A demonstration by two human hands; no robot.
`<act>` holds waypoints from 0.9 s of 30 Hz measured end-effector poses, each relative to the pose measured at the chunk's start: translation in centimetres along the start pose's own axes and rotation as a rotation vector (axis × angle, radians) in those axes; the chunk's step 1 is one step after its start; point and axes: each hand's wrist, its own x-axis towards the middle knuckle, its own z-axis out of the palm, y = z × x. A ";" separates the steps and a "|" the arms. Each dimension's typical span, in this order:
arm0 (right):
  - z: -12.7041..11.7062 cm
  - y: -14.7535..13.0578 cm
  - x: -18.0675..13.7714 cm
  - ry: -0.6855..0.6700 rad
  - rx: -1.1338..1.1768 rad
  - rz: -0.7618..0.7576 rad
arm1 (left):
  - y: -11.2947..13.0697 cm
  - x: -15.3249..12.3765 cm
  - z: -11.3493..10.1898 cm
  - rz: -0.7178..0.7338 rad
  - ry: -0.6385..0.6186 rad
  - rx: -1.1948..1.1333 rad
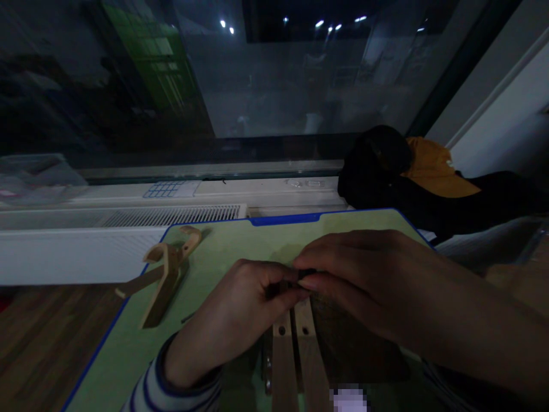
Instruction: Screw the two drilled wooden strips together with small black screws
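Left hand and right hand meet over the green table, fingertips practically together. Sweeping from the left: a pale wooden assembly sits near the blue edge, curved pieces jutting from its thick bar. Next along, the left thumb and forefinger curl in close; whether they grip anything, I can't tell. Right at the centre, two wooden strips run side by side toward the bottom of the view, narrow gap between, dark round hole in each, paler at the far ends. And just above those ends, the right hand pinches what looks, in this dim light, like a small dark piece. Farther right, an orange cap lies by the window.
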 end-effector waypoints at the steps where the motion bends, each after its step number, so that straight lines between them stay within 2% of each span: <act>1: 0.0 0.0 0.0 0.007 -0.005 0.000 | 0.0 0.0 0.0 0.003 -0.005 -0.010; 4: 0.1 0.1 0.1 0.007 -0.025 0.001 | -0.1 -0.1 0.0 0.006 -0.010 -0.014; 10: 0.1 0.2 0.0 0.024 -0.057 -0.002 | 0.0 -0.1 0.1 0.036 0.060 -0.021; 18: 0.1 0.1 -0.2 0.074 -0.090 -0.023 | -0.1 0.0 0.2 0.039 0.055 -0.012; 27: 0.0 0.3 -0.1 0.032 -0.026 -0.058 | -0.2 -0.1 0.0 0.050 0.071 -0.013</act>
